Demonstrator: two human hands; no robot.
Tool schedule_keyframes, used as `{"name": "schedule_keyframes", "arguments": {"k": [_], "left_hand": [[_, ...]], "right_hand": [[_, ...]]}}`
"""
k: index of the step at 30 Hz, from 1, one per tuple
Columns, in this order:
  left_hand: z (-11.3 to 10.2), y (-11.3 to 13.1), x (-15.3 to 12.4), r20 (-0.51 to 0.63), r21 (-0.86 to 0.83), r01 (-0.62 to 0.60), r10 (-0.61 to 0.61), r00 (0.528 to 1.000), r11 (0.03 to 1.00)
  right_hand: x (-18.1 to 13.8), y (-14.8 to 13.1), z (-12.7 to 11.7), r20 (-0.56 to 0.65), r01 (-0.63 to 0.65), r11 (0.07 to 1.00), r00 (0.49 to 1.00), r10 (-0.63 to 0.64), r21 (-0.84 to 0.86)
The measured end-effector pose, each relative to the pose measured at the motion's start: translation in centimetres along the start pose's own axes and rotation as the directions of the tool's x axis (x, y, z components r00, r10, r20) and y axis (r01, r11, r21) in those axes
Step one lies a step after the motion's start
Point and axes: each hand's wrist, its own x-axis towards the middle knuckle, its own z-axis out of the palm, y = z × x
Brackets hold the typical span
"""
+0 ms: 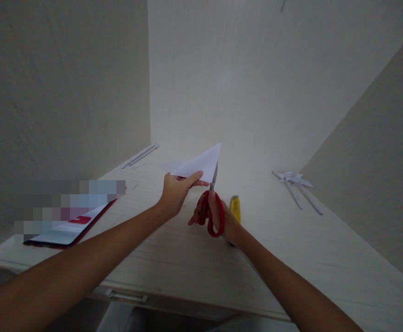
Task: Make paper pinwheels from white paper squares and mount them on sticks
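My left hand (176,192) pinches a folded white paper triangle (201,164) and holds it up above the pale wooden desk (173,258). My right hand (218,216) grips red-handled scissors (211,210), fingers through the loops. The scissor blades point upward and meet the paper's lower right edge. Both hands hover close together over the middle of the desk.
A yellow object (235,207) lies on the desk just right of my right hand. Folded white paper shapes on thin sticks (296,184) lie at the right. Two thin sticks (141,156) rest at the back left. A tablet in a dark red case (68,228) lies at the left edge.
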Motion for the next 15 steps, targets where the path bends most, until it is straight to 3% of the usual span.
{"name": "schedule_keyframes", "arguments": {"k": [6,15], "left_hand": [[0.0,0.2,-0.1,0.040,0.129,-0.078,0.074,0.996,0.989],[0.6,1.1,-0.8,-0.072,0.304,-0.142,0.172,0.983,0.942]], "right_hand": [[0.0,-0.1,0.0,0.008,0.005,1.000,1.000,-0.005,-0.006],[0.0,0.1,0.2,0.016,-0.004,0.999,1.000,0.003,0.036]]}}
